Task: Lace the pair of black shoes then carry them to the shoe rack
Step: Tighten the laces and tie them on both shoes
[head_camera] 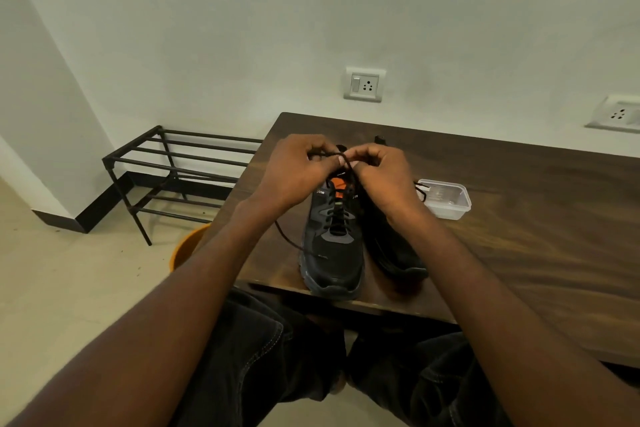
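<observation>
- Seated at a dark wooden table (519, 218), we work both hands above a pair of black shoes set side by side at the table's near edge, toes toward us.
- Our left hand (294, 173) has its fingers curled, pinching a black lace (349, 180) over the collar of the left shoe (332, 253); the thumb and forefinger are closed on the cord.
- Our right hand (384, 177) mirrors it just beside, fingers curled and pinching the same lace; the fingertips of the two hands nearly meet above the shoe's orange tongue (339, 189).
- The left shoe already shows lace crossed through its eyelets; one loose length trails off its left side and onto the tabletop.
- The right shoe (394, 246) lies touching or nearly touching its mate, partly hidden under our right forearm; we cannot tell how far it is laced.
- A clear plastic container (446, 199) sits on the table to the right of the shoes, with a dark lace end draped at its left rim.
- The black metal shoe rack (180, 170) stands on the floor against the wall to the left of the table, well apart from the shoes.
- An orange bucket (188, 246) shows on the floor beside the table's left edge.
- Two wall sockets (364, 84) are mounted on the pale wall behind the table.
- Our dark trousers (277, 350) fill the bottom of the view beneath the table edge.
</observation>
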Available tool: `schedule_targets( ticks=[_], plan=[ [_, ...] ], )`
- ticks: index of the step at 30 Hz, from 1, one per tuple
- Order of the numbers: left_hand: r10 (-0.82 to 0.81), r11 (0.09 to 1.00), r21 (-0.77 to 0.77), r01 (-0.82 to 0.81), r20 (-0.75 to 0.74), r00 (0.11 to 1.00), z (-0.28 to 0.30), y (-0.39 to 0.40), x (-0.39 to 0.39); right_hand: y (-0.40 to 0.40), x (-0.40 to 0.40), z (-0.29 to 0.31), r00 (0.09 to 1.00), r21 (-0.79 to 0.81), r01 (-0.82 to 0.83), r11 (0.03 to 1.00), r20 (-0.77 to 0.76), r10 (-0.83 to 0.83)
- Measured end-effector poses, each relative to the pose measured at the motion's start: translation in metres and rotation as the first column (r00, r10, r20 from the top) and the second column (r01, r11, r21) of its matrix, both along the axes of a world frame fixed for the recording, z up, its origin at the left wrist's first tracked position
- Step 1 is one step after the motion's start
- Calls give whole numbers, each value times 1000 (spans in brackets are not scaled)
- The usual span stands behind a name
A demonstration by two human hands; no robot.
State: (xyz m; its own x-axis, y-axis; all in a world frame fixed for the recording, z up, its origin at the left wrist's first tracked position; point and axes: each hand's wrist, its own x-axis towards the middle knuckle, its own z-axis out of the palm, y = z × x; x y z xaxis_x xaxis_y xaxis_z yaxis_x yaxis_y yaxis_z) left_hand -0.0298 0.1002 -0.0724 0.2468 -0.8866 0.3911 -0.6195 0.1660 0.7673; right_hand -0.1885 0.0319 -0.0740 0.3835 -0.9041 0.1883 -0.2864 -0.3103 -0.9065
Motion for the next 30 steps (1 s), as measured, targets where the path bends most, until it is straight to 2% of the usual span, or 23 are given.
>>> schedule_targets(
  ticks=[2,3,6,9,11,15,16,17,18,19,20,21,24,26,30],
  plan=[
    [-40,967,220,127,-360,932,7,2,1,2,-2,-1,995,-218,87,972,-36,-97],
    [-46,933,297,203,-460,887,9,3,3,4,-4,0,994,-304,93,948,-27,-106],
    [-75,893,321,316,-586,807,7,2,9,12,-6,1,999,-363,-16,932,-43,1],
    [-73,884,298,360,-674,735,5,0,11,13,-7,1,993,-263,-96,960,-94,73],
    [-76,888,300,348,-651,756,2,0,12,11,-11,5,991,-178,-120,977,-73,109],
    [-49,919,305,251,-544,838,0,0,9,-1,-24,11,998,-16,12,1000,-61,-13],
    [7,932,333,145,-416,909,-3,-1,11,-4,-28,11,995,23,68,997,-79,-66],
    [83,932,363,-7,-196,977,-7,-2,15,-9,-32,8,983,26,141,990,-124,-137],
    [170,912,365,-185,74,983,-15,-3,21,-16,-36,2,954,-22,222,975,-202,-222],
    [245,870,349,-348,305,920,-22,-4,28,-23,-40,-2,907,-91,295,951,-287,-309],
    [288,830,332,-449,434,853,-30,-5,34,-25,-42,-5,859,-148,333,931,-360,-365],
    [300,808,336,-485,475,828,-34,-5,36,-26,-42,-7,835,-166,326,931,-411,-365],
    [200,831,437,-343,341,918,-36,-10,35,-23,-35,-6,880,-65,132,989,-451,-147],
    [130,866,446,-229,242,962,-30,-12,26,-18,-28,-6,876,-7,12,1000,-483,-14],
    [53,912,397,-104,138,989,-25,-13,17,-15,-19,-11,846,4,-81,997,-529,71]
  ],
)
